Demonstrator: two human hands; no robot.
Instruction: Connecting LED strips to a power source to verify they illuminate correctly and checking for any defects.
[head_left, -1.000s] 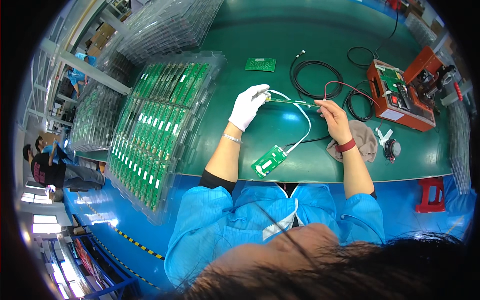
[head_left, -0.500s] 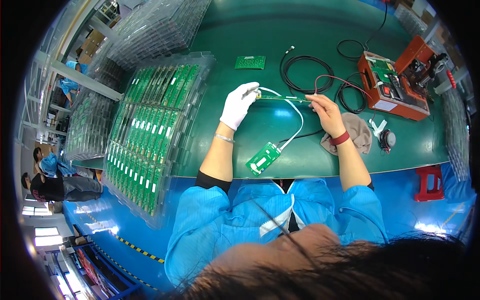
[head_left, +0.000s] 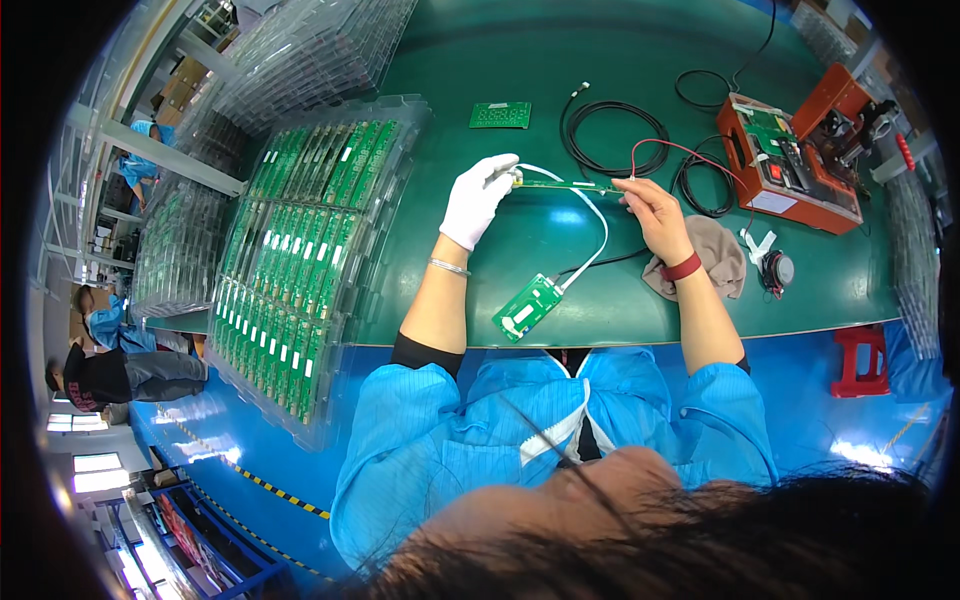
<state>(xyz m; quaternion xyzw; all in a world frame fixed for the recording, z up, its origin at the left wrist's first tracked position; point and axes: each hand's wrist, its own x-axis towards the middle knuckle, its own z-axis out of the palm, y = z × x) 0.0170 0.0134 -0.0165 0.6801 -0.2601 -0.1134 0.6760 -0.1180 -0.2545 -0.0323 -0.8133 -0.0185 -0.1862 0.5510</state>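
near the upper middle of the frame, the gloved left hand (head_left: 478,200) pinches one end of a thin green strip board (head_left: 565,184) with its fingers pressed together, while the bare right hand (head_left: 655,212) pinches the other end, so the strip hangs level above the green table (head_left: 560,60). a white cable (head_left: 597,225) curves from the strip's left end down to a small green circuit board (head_left: 528,307) lying at the table's near edge, lower middle. trays of green boards (head_left: 300,250) fill the left side, black cable coils (head_left: 612,140) and an orange test box (head_left: 795,165) sit upper right, and a brown cloth (head_left: 715,258) lies just beside the right wrist.
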